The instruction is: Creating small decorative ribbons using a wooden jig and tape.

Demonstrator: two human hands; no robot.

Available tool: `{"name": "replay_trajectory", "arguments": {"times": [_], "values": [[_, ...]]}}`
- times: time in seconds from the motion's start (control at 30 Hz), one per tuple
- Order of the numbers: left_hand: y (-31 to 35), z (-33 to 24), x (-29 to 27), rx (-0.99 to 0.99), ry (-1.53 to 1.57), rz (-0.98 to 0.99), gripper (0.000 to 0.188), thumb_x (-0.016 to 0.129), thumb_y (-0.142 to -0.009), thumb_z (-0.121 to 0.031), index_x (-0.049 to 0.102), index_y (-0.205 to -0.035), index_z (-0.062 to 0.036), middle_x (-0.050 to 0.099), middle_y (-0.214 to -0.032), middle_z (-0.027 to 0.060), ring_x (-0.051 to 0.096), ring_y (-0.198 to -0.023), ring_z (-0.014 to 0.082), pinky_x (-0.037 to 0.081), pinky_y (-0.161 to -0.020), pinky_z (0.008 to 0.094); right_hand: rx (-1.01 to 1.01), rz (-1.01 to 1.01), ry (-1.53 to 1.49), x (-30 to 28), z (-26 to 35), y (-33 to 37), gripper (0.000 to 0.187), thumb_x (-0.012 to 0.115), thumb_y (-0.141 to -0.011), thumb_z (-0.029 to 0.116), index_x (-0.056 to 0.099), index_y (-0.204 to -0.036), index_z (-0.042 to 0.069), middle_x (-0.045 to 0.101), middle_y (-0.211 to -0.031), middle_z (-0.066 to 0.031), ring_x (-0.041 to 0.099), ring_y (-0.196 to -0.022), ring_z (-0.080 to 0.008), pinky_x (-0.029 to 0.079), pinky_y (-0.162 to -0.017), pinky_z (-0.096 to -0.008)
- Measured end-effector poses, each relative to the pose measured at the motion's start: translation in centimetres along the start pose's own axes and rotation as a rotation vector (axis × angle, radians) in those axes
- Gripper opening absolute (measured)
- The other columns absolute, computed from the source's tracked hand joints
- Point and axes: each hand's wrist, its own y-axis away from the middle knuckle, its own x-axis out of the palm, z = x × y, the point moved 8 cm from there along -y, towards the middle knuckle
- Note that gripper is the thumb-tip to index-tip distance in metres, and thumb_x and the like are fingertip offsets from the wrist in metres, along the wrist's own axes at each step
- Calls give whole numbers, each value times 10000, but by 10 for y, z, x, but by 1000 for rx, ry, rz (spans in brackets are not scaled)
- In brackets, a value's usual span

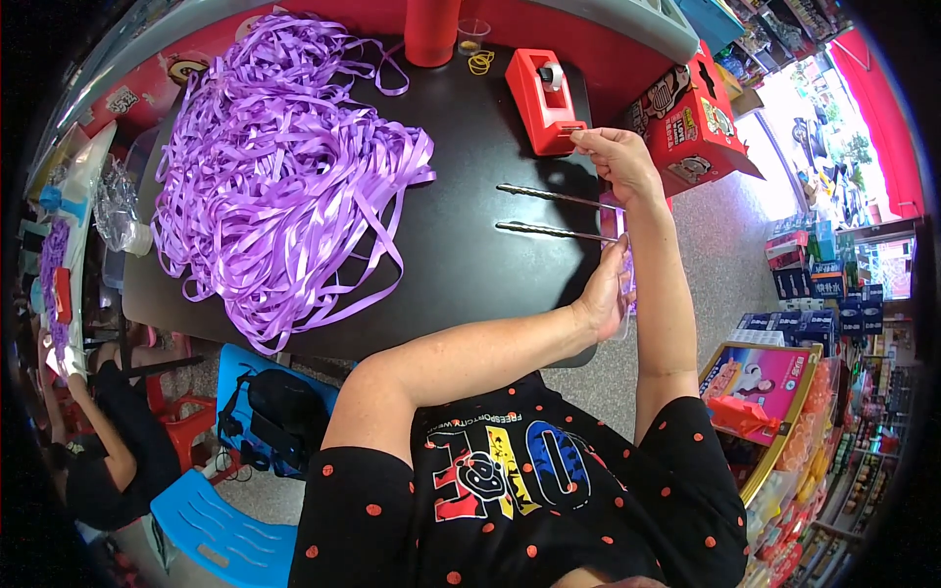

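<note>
My right hand (619, 165) is pinched at the cutting end of a red tape dispenser (541, 106), which holds a small roll of clear tape (553, 74). The clear strip at its fingertips is barely visible. Lower down, at the table's right edge, my left hand (606, 292) is curled around purple ribbon (630, 267), most of it hidden by the hand and my right forearm. Two thin metal rods (549, 231) stick out over the table beside both hands. A big tangled heap of purple ribbon (294, 176) covers the table's left half.
The black table (461, 284) also bears a red cylinder (431, 29), a clear cup (472, 35) and yellow rubber bands (480, 63) at the back. A red box (686, 122) stands right of the dispenser. Blue chairs (230, 529) and another seated person (108, 441) are at left.
</note>
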Motion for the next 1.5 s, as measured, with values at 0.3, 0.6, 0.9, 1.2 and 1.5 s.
{"name": "replay_trajectory", "arguments": {"times": [0.3, 0.6, 0.9, 1.2, 1.5], "values": [[-1, 0, 4, -19, -11, 14, 623, 450, -879, -633, 461, -1273, -151, 508, -1219, 36, 463, -1079, 202, 344, -959, 349, -253, -141, 555, -7, 21, -5, 231, 696, -790, 216, 701, -758, -14, 646, -661, -18, 515, -542, -90, 381, -496, -258], [-8, 6, -9, 12, 42, 10, 348, 503, -901, -524, 484, -1129, -262, 535, -1070, -66, 462, -935, 96, 344, -761, 312, -203, -27, 508, -29, -4, 31, 253, 636, -847, 223, 699, -847, -22, 649, -731, -13, 580, -671, -100, 449, -599, -255], [7, -9, 3, 117, 42, 25, 241, 540, -931, -224, 466, -1153, -168, 533, -1074, 3, 522, -1005, 151, 422, -872, 358, -72, -43, 143, -92, -55, 128, 184, 644, -859, 151, 670, -928, -17, 646, -833, 2, 552, -747, -59, 438, -679, -213], [0, -5, -2, 100, -88, 57, 436, 541, -892, -79, 335, -1255, -206, 456, -1006, -28, 463, -929, 113, 363, -859, 364, -89, -69, 411, -86, -63, 160, 236, 640, -819, 184, 673, -897, -37, 662, -747, -81, 593, -696, -112, 469, -652, -285], [3, -3, -1, 82, -119, 46, 647, 518, -894, -14, 171, -1409, -197, 470, -974, -21, 463, -923, 114, 351, -867, 371, -93, -66, 428, -86, -66, 169, 194, 636, -850, 161, 674, -924, -15, 620, -756, 0, 523, -704, -63, 426, -639, -230]]}}
